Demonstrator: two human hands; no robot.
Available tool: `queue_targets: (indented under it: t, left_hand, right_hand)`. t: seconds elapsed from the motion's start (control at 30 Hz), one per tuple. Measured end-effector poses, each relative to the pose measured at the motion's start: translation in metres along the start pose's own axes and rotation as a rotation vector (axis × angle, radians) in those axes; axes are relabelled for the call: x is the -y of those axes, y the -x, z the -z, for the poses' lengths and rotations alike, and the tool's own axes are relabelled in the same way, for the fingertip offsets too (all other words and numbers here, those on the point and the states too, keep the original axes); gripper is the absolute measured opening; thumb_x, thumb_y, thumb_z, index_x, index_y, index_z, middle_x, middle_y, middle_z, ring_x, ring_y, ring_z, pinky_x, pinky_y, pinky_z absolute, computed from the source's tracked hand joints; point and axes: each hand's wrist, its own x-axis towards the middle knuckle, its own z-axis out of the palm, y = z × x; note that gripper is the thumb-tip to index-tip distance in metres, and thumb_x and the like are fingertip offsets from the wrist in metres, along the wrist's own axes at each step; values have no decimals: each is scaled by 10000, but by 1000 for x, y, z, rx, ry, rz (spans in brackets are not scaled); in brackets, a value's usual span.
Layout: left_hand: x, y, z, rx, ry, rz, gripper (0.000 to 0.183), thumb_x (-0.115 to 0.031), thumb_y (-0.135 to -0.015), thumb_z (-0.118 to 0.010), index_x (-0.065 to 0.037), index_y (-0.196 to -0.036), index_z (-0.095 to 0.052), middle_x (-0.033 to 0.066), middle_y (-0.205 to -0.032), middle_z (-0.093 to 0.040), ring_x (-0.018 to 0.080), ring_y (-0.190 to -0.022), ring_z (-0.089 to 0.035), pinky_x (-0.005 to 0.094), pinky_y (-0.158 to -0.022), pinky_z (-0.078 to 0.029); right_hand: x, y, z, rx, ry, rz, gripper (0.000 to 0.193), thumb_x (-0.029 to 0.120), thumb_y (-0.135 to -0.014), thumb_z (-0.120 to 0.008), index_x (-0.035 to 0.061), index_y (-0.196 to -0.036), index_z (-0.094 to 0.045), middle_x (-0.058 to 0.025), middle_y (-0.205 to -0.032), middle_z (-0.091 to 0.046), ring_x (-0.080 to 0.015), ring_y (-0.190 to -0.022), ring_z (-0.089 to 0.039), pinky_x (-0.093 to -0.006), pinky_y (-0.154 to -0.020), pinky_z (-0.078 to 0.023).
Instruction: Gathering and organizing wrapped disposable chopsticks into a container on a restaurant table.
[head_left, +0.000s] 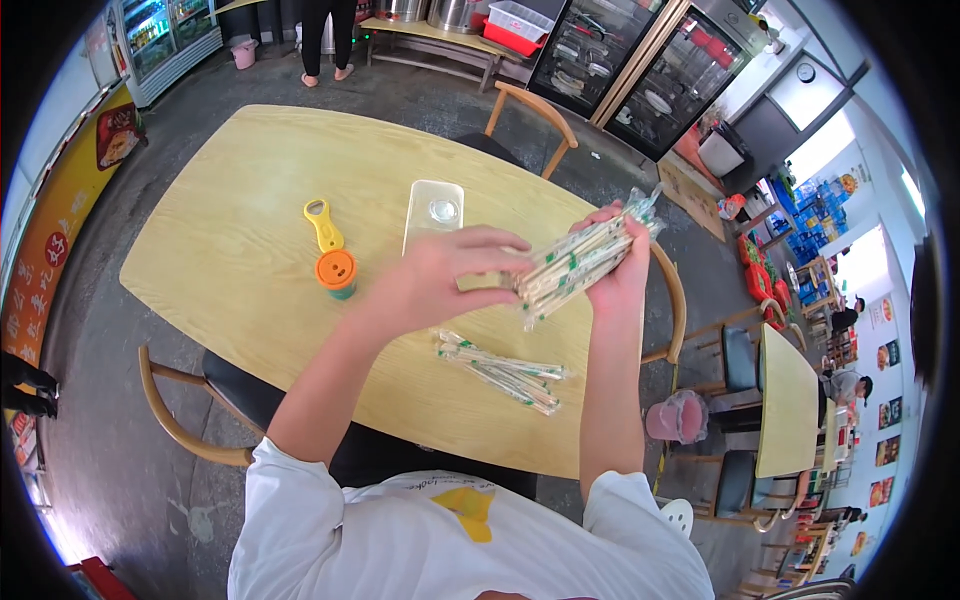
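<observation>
A thick bundle of paired wooden chopsticks (580, 262) in clear wrappers with green print is held up over the table's right side. My right hand (622, 270) is wrapped round its far right end. At the bundle's left end is my left hand (450, 275), fingers apart; whether the fingertips touch the wrappers is hard to tell. More wrapped chopsticks (505, 372) lie in a loose pile on the table below. Beyond my left hand sits a clear plastic box (435, 207), its near part hidden by that hand.
On the light wooden table (230, 200) a yellow bottle opener (325, 227) lies beside a small orange-lidded container (337, 270). Wooden chairs (535, 110) stand around it. A pink bin (678, 417) is on the floor at right. Another person (327, 40) stands at the back.
</observation>
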Motion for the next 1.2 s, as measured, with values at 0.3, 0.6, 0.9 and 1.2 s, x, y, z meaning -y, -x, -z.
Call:
queue_targets:
  t: [0.3, 0.6, 0.9, 1.2]
  left_hand:
    - [-5, 32, -50, 56, -74, 40, 316, -149, -835, -858, -103, -1127, -748, 31, -1151, -730, 237, -1023, -723, 339, -810, -598]
    - [-8, 81, -61, 233, -285, 176, 216, -279, -934, -759, -146, -1102, -734, 35, -1070, -749, 260, -959, -728, 393, -770, -589]
    - [-3, 119, -42, 195, -34, 278, 147, -131, -945, -743, -96, -1087, -742, 69, -996, -754, 266, -882, -730, 354, -758, -586]
    - [-11, 138, -26, 110, 96, 443, 148, -139, -962, -736, -38, -1071, -750, 98, -977, -749, 243, -854, -735, 352, -758, -585]
  right_hand:
    - [-4, 13, 38, -40, 63, -187, 384, 152, -927, -639, 105, -1296, -546, -29, -965, -600, -179, -873, -612, -400, -821, -544]
    - [-9, 39, 18, 403, 1931, 6, 507, 150, -860, -730, 85, -1339, -576, -105, -987, -723, -302, -861, -717, -438, -754, -570]
    - [-54, 60, 57, 700, 2205, -173, 568, 254, -818, -811, 63, -1307, -595, -159, -1207, -607, -363, -1138, -620, -452, -947, -540]
    - [-32, 78, 37, 658, 2124, -37, 839, 432, -878, -807, 37, -1535, -467, -216, -1477, -512, -396, -1368, -505, -464, -1165, -408]
